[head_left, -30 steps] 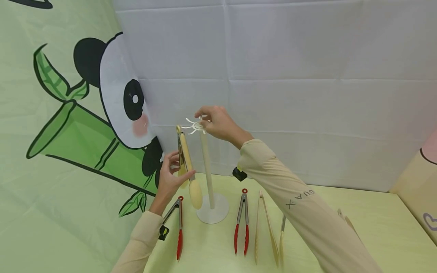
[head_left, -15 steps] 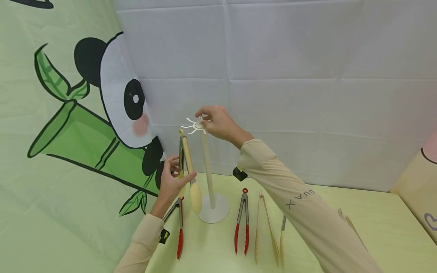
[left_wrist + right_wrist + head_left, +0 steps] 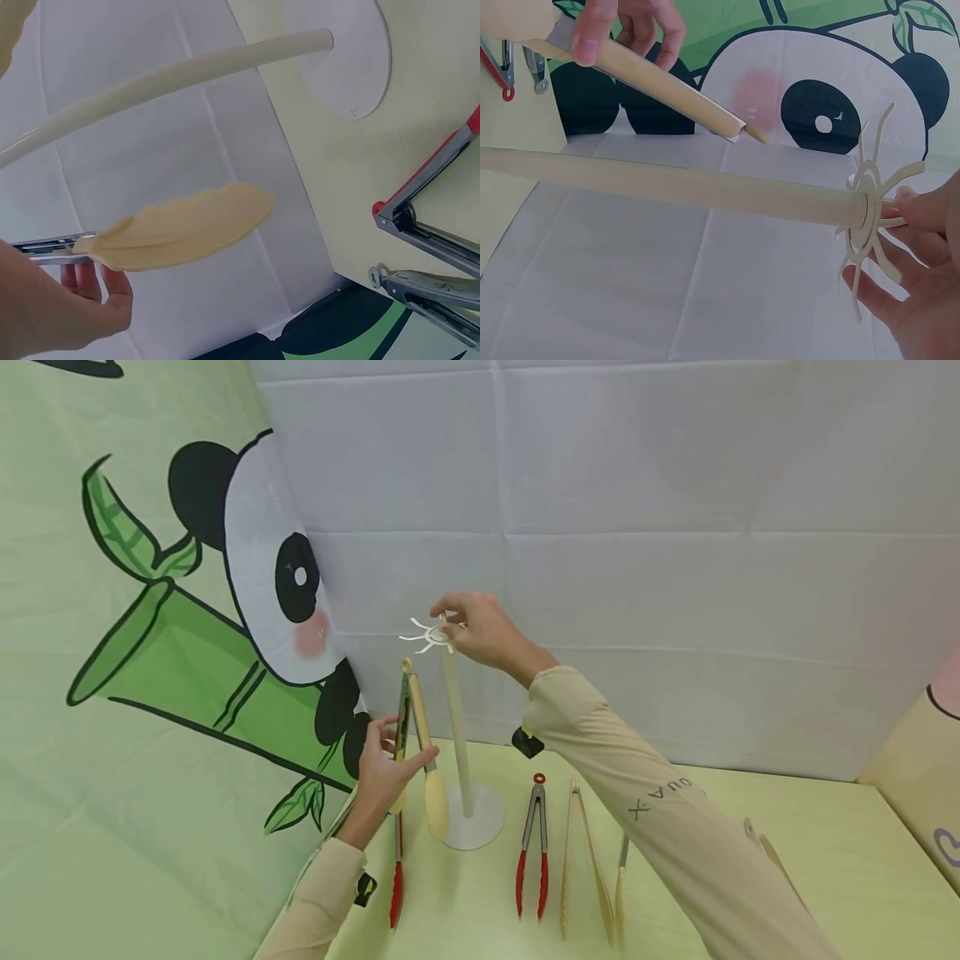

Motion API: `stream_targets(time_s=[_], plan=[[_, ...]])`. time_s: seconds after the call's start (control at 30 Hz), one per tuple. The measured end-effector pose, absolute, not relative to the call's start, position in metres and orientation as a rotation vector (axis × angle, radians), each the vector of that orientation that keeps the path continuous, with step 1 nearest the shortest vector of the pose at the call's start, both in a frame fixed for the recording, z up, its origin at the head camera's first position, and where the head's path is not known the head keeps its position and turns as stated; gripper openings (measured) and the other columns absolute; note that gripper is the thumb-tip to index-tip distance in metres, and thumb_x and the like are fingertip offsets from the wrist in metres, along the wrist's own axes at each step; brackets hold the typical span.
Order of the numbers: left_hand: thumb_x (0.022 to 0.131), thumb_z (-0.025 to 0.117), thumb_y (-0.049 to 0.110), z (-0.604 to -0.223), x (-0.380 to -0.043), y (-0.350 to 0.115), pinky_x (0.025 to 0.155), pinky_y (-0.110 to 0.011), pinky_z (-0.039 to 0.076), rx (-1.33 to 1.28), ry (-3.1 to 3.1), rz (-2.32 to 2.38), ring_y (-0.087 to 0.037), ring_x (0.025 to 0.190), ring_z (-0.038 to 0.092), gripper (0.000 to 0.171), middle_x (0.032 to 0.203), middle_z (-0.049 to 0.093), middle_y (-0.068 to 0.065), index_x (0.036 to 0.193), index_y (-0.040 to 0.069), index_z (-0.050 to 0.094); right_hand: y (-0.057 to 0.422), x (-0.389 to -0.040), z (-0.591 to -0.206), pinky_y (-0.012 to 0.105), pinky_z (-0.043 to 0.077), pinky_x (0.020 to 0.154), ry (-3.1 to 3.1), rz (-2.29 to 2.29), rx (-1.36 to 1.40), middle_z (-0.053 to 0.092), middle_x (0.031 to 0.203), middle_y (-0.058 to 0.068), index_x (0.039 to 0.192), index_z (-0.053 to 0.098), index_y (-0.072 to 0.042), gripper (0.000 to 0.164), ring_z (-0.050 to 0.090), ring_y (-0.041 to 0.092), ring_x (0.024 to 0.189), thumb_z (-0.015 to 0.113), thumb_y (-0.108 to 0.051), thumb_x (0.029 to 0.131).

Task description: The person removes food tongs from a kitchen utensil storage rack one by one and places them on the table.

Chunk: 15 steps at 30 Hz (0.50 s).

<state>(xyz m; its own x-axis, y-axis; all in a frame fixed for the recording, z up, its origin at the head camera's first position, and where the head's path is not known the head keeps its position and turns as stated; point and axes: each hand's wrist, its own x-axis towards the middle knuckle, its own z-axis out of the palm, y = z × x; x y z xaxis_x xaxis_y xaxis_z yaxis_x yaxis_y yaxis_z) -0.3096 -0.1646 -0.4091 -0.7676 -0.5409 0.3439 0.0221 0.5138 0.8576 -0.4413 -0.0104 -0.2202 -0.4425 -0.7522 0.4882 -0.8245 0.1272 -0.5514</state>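
My left hand (image 3: 380, 772) grips a pair of cream-tipped tongs (image 3: 435, 797) beside the white stand, thumb on one arm and fingers on the other. The tongs hang upright, tips down, their ring end a little below the stand's hooks. In the left wrist view one broad cream tip (image 3: 184, 229) extends past my fingers. At the top of the stand, my right hand (image 3: 487, 631) pinches the hooked ring (image 3: 429, 637), whose curved hooks spread outward. The pole (image 3: 455, 718) rises from a round white base (image 3: 480, 827).
Red-tipped tongs (image 3: 532, 852) stand spread on the table right of the base, with wooden-looking tongs (image 3: 592, 868) next to them. Another red-tipped pair (image 3: 397, 885) lies below my left hand. A white cloth wall (image 3: 637, 568) closes the back, and a panda-print cloth (image 3: 150, 760) the left.
My left hand has lowered the cream-tipped tongs slightly and shifted them right, toward the pole. My right hand stays on the hooked ring.
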Motion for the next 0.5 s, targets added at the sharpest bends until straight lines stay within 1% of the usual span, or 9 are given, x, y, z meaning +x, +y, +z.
stream_targets(time_s=[0.2,0.4,0.5], plan=[[0.058,0.075,0.051,-0.414,-0.309,-0.161,0.061,-0.032,0.035,0.503,-2.175,-1.238,-0.023,0.084,0.038,0.081,0.098,0.043,-0.007,0.123,0.022,0.037,-0.011,-0.440,-0.219,0.021,0.048,0.072,-2.285,1.227,1.606,0.059,0.109,0.005,0.103,0.061,-0.008,0.021,0.058,0.019,0.098,0.050,-0.004,0.086],[0.059,0.074,0.051,-0.421,-0.310,-0.160,0.055,-0.035,0.036,0.554,-2.166,-1.206,-0.021,0.075,0.039,0.080,0.093,0.042,-0.007,0.122,0.018,0.038,-0.012,-0.440,-0.220,0.020,0.048,0.072,-2.275,1.233,1.607,0.059,0.110,0.005,0.103,0.061,-0.009,0.022,0.058,0.018,0.098,0.049,-0.003,0.085],[0.059,0.075,0.050,-0.425,-0.310,-0.159,0.053,-0.035,0.035,0.591,-2.175,-1.186,-0.020,0.074,0.039,0.079,0.094,0.042,-0.008,0.121,0.017,0.038,-0.013,-0.441,-0.220,0.020,0.047,0.073,-2.269,1.232,1.610,0.059,0.110,0.005,0.103,0.061,-0.009,0.023,0.058,0.018,0.098,0.049,-0.003,0.085]])
